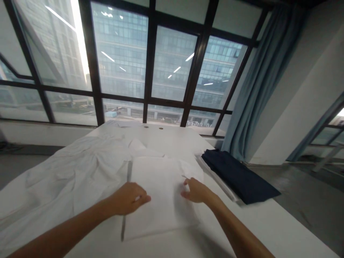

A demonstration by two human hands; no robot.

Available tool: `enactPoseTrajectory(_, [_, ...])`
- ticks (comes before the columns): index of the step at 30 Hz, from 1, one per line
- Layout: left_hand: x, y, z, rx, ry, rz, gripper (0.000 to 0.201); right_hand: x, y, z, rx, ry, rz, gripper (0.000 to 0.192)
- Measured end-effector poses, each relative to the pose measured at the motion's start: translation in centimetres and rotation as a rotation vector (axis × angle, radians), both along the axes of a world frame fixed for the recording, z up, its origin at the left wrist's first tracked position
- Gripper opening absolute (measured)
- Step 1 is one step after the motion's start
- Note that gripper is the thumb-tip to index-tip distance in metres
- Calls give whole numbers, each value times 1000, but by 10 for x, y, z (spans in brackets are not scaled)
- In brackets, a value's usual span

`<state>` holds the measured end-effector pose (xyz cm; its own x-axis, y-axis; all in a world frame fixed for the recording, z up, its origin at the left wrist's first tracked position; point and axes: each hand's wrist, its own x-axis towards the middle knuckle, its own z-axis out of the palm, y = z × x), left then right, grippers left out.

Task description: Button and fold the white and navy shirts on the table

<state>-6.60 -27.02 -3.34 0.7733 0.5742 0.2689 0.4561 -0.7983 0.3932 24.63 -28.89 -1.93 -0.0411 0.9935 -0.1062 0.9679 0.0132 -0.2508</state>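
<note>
A flat, folded white cloth point(156, 211) lies in front of me on the white table, with a dark grey strip point(129, 171) along its left edge. Over that edge is my left hand point(130, 198), its fingers curled in and the thumb against them; nothing shows between them. My right hand point(195, 190) hovers at the cloth's right side, fingers bent, with a gap between thumb and forefinger. A thin dark line shows by its fingertips, too small to name. Whether either hand touches the cloth, I cannot tell.
Crumpled white fabric point(80, 168) spreads over the left of the table point(172, 138). On the right lies a folded navy cloth point(239, 175) on top of white cloth point(219, 179). Behind stand tall dark-framed windows point(122, 57) and a blue curtain point(258, 86).
</note>
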Motion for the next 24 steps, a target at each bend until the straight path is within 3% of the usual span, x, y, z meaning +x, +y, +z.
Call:
enactPoseTrajectory(2, [8,31,-5,73,31,131,45,-8,15,-4,35,-87,-9,40])
enactPoseTrajectory(5, [18,89,-14,191,35,339,48,-24,60,-7,206,-71,30,38])
enactPoseTrajectory(8, [17,127,-30,176,116,497,50,-27,107,-12,239,-45,20,43])
enactPoseTrajectory(12, [7,136,-58,127,233,541,52,-15,136,-33,167,-29,3,55])
enactPoseTrajectory(16, [1,132,-76,79,247,525,57,-7,134,-58,300,18,77,48])
enactPoseTrajectory(24, [1,141,-61,79,-37,594,46,-4,141,-72,515,380,115,29])
